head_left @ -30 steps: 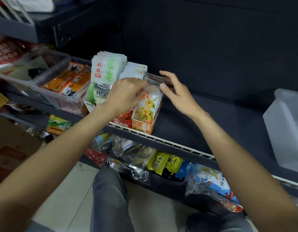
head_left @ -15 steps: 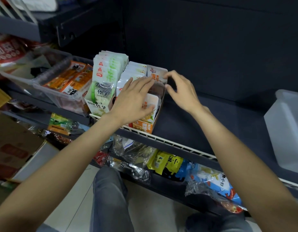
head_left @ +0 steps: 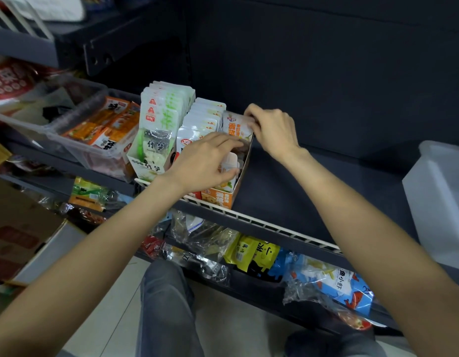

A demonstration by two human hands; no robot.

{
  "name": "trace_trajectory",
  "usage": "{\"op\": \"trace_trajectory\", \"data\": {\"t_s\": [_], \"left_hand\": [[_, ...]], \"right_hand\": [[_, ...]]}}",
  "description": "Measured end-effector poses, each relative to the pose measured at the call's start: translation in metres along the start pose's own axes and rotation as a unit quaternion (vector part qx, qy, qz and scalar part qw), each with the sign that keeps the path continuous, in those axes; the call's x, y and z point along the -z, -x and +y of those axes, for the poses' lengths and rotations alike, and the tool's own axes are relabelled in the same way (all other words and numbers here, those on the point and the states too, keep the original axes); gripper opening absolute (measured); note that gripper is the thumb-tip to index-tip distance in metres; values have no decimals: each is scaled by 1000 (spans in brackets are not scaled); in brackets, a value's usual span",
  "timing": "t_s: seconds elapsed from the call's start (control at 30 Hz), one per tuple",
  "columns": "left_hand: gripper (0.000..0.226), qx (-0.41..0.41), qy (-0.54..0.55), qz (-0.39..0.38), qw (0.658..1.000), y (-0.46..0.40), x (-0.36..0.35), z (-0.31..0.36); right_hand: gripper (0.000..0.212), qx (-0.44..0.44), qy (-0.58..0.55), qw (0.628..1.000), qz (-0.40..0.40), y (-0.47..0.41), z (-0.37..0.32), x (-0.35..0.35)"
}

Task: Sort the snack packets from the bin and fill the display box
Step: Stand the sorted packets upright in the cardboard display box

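1. right hand (head_left: pixel 271 130) now pinches the rear snack packet (head_left: pixel 236 126), stood upright at the back of the display box (head_left: pixel 245 161).
2. left hand (head_left: pixel 202 163), earlier flat on top, now curls round the front packet (head_left: pixel 229 163); box mid-row still unfilled.

Sitting on the dark shelf (head_left: pixel 313 199): orange display box (head_left: pixel 218 198), green box (head_left: pixel 146 166) left of it, clear bin (head_left: pixel 68 148) further left.

The left hand (head_left: pixel 202 163) is reaching into the orange display box (head_left: pixel 218 198) at the shelf's (head_left: pixel 287 191) front edge, fingers curling around a packet (head_left: pixel 229 161) inside. The right hand (head_left: pixel 272 132) is pinching an upright packet (head_left: pixel 236 127) at the box's back. A clear bin (head_left: pixel 76 148) of orange packets is sitting toward the shelf's left end.
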State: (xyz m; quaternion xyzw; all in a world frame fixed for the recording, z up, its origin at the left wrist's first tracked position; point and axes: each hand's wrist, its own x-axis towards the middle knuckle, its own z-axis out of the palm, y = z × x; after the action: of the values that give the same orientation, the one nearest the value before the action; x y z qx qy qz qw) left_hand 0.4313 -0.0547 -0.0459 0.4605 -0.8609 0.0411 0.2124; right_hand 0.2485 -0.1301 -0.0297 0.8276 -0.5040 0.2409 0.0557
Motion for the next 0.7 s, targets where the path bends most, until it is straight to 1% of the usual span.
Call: {"op": "trace_trajectory", "data": {"t_s": [0.1,0.17,0.2,0.23,0.3,0.33,0.37,0.4,0.43,0.47,0.5,0.53,0.57,0.63,0.7], "left_hand": [[54,-3,-8,2,1000,2,0,0],[57,-9,-2,1,1000,4,3,3],[57,3,32,2,999,5,6,5],[54,29,88,7,996,5,11,6],[40,98,221,45,969,-1,25,3],[32,120,260,68,956,-7,31,-3],[26,127,263,70,954,-14,36,-10],[26,122,238,41,963,-22,41,-18],[33,104,193,-19,976,-31,45,-27],[41,78,140,-94,982,-40,47,-34],[48,47,92,-164,981,-48,48,-39],[50,14,50,-216,975,-54,48,-41],[50,-17,10,-250,968,-59,46,-42],[46,-69,-53,-267,960,-66,40,-42],[40,-94,-100,-245,960,-69,36,-41]], "right_hand": [[17,27,67,996,-53,-4,-6,4],[18,34,62,996,-53,-3,-7,6],[18,20,38,998,-39,-2,-5,9],[17,-2,4,1000,-21,-1,-2,13],[17,-31,-40,999,3,3,2,16],[18,-30,-44,999,3,5,3,17],[19,-23,-47,999,-1,7,2,17],[22,-16,-52,998,-6,7,1,16],[26,-12,-61,998,-12,7,0,16],[31,-13,-70,997,-16,6,-1,15],[35,-17,-79,997,-19,5,0,15],[36,-24,-87,996,-21,3,1,13],[35,-33,-94,995,-23,2,2,10],[31,-48,-96,994,-25,0,6,4],[30,-57,-81,995,-27,-1,9,-4]]}}
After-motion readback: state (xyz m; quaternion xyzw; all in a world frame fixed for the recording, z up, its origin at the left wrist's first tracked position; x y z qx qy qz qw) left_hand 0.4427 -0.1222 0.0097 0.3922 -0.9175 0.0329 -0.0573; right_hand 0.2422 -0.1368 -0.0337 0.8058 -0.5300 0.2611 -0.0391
